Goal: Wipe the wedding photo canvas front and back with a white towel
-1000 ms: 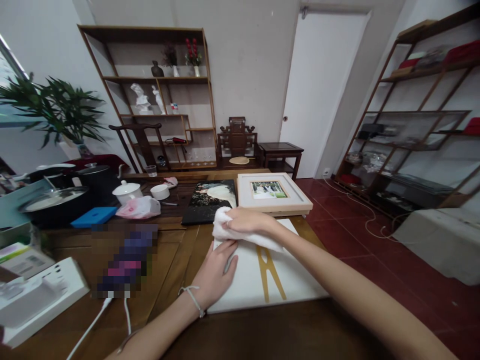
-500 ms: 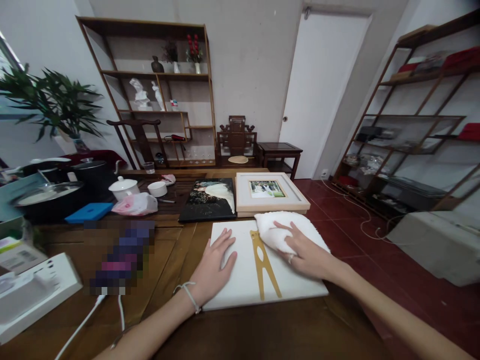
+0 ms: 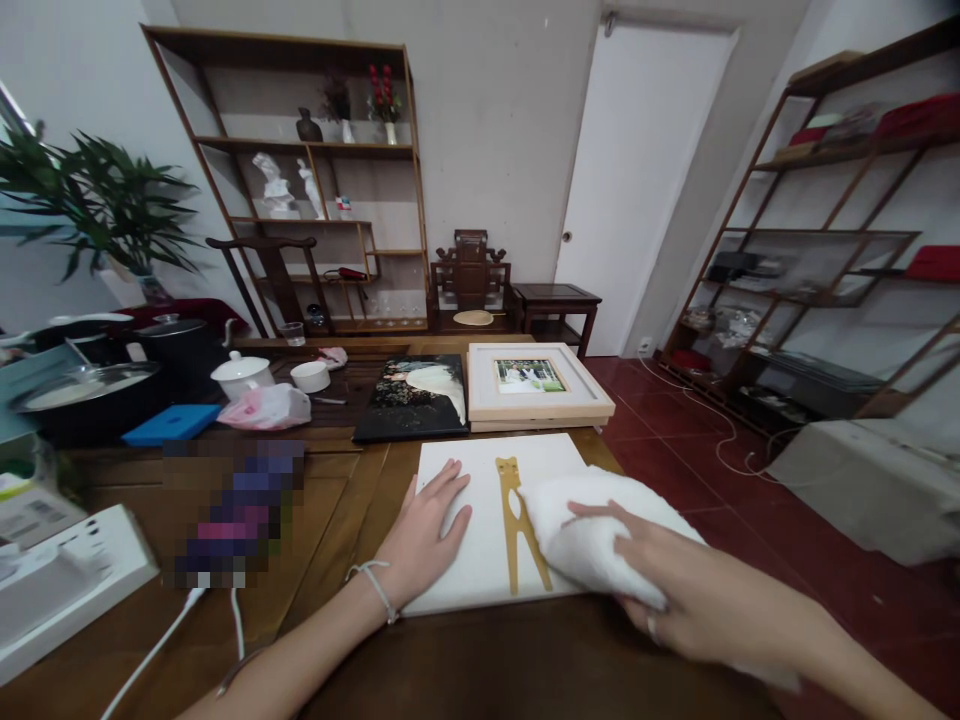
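A flat white board [image 3: 472, 580] lies on the wooden table in front of me, with a gold, long-legged animal shape [image 3: 511, 540] on its face. My left hand [image 3: 427, 520] rests on the board's left side, fingers stretched out and nothing held. In my right hand [image 3: 652, 580] is a bunched white towel [image 3: 592, 530], which covers the board's right part beside the gold shape. The fingers wrap over the towel, and some of them are hidden beneath it.
Behind the board are a dark photo panel [image 3: 412, 395] and a light-framed picture [image 3: 540, 412]. Leftward stand a phone [image 3: 240, 510] with cables, a white power strip [image 3: 82, 590], a blue box [image 3: 171, 424], a plastic bag [image 3: 264, 407] and a lidded white pot [image 3: 241, 378].
My right hand has moved the towel down and to the right, toward the board's near right corner. The board's upper right now shows. My left hand stays in place.
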A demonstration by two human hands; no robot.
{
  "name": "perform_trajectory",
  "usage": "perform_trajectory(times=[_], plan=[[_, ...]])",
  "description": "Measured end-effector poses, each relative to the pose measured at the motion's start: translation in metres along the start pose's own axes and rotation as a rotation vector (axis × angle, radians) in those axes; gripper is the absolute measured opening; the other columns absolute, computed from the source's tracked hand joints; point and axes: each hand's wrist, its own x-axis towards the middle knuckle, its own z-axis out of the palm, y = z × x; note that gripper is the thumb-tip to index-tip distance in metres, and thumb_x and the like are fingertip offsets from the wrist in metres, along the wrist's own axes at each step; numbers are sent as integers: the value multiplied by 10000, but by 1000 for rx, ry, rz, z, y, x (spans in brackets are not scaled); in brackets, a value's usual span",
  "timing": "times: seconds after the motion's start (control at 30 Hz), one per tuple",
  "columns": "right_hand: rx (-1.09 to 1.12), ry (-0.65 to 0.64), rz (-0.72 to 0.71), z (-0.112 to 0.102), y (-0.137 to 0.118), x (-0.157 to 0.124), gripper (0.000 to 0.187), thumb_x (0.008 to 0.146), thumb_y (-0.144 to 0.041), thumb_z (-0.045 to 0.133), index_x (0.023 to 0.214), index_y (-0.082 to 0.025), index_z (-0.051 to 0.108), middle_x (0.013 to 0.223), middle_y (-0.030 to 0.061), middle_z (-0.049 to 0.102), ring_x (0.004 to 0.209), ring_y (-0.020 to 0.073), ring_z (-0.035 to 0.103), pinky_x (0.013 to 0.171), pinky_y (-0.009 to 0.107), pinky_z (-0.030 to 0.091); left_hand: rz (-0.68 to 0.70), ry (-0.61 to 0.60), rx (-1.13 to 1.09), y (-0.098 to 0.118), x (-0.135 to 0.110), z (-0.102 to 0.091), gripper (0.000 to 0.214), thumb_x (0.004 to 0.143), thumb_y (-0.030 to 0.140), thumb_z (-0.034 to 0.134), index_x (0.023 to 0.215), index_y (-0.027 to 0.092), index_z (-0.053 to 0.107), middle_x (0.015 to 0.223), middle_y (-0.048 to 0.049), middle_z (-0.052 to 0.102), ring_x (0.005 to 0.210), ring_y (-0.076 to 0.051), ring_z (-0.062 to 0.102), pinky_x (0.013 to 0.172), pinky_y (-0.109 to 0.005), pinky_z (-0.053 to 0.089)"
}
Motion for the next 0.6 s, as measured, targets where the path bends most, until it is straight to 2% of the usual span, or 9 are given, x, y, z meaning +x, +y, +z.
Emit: perform_trajectory(times=[0.07,0.13,0.2,0.23,0.3,0.37,0.47,0.6], plan=[[-62,13,16,-7,6,23,251,682,-119,504,923,-171,551,1123,122,560,1024,252,534,851,353,442,-5,-7,10,0,0,0,384,871,279,377,1225,171,479,1372,-99,396,1309,-206,276,1074,-483,146],[-142,41,43,-15,10,41,191,678,-89,487,845,-159,548,950,115,611,865,238,590,747,348,483,-5,-19,21,0,-1,0,392,876,278,364,1234,159,471,1378,-101,387,1313,-203,267,1075,-483,144],[-235,135,17,-23,12,52,209,642,-15,462,767,-157,551,1041,141,596,932,259,579,762,368,482,-4,-27,28,0,-1,0,395,878,276,360,1237,154,467,1380,-102,383,1315,-202,261,1075,-484,145],[-286,211,-16,-24,12,55,228,625,23,444,716,-156,551,1161,156,546,1042,281,532,820,390,462,-3,-29,30,0,-1,0,394,878,275,361,1237,152,468,1380,-103,382,1316,-203,260,1075,-484,146],[-382,369,-103,-22,13,58,255,630,71,416,596,-155,528,1358,136,381,1243,310,334,962,451,355,1,-27,31,0,-1,0,395,878,274,363,1237,149,468,1381,-105,380,1316,-204,259,1075,-485,146],[-442,441,-181,-12,14,59,299,695,62,414,506,-155,493,1418,104,295,1310,311,172,1028,502,249,6,-20,26,0,0,0,394,878,275,366,1237,151,467,1381,-104,380,1315,-206,261,1074,-486,147],[-454,379,-230,9,17,61,309,728,26,442,482,-150,503,1407,110,317,1314,312,146,1024,536,232,6,-13,19,-1,0,0,390,874,274,374,1234,157,469,1376,-101,390,1311,-213,270,1071,-489,156],[-361,312,-159,24,24,64,174,612,6,495,612,-138,592,1426,117,271,1317,319,110,1045,520,195,11,-8,19,0,-1,-1,378,866,266,393,1218,163,482,1368,-100,403,1305,-223,284,1069,-491,163]])
